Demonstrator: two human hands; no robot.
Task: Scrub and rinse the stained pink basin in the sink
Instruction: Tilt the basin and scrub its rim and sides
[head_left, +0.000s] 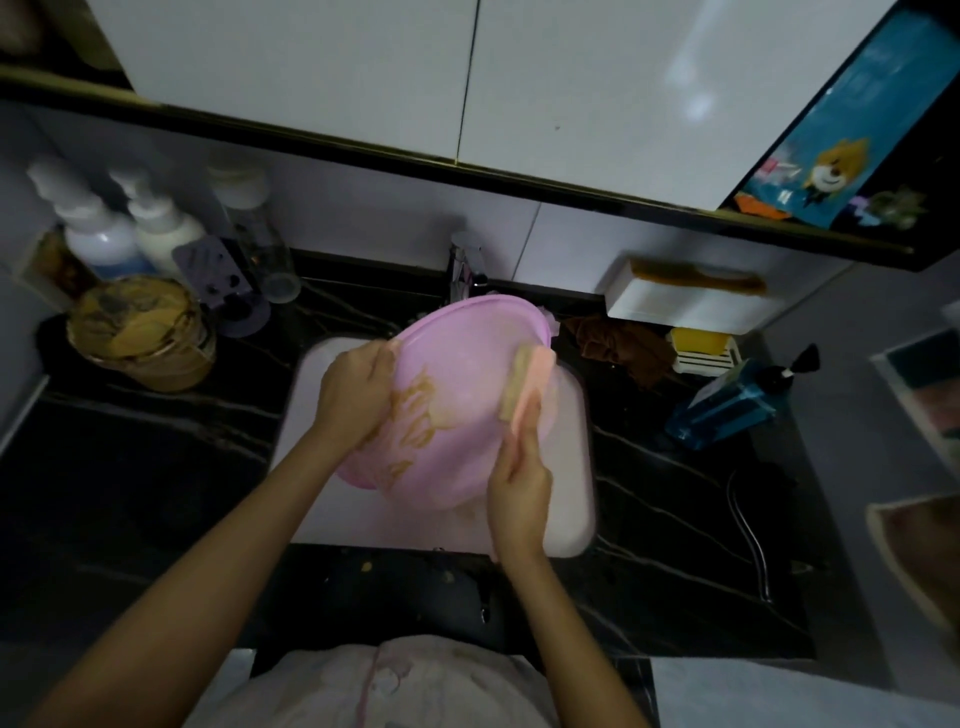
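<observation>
A dim washroom counter of black veined stone (156, 467) surrounds a pale rectangular sink (571, 499), with a chrome faucet (464, 270) at the back wall and white cabinet doors overhead. The pink basin (467, 374) is held over the sink, tilted up on edge so its inside faces the person, probably so the grime is within reach and any runoff falls into the sink. Brown-yellow streaks of stain (415, 410) run down the basin's left inner wall and look largely unscrubbed. The left hand (356, 395) is curled around the basin's left rim, fingers wrapped over the edge, steadying it against the push of the scrubbing. The right hand (519, 493) is closed around the handle of a pink scrub brush (524, 384), whose tan bristle face presses against the basin's right inner wall near the rim. No water is visibly running, so I judge this to be the scrubbing stage with rinsing to come. Off to the left stand white pump bottles (130, 228) and a soiled round tub (140, 332); a blue soap dispenser (732, 402) and a brown rag (623, 343) lie to the right.
</observation>
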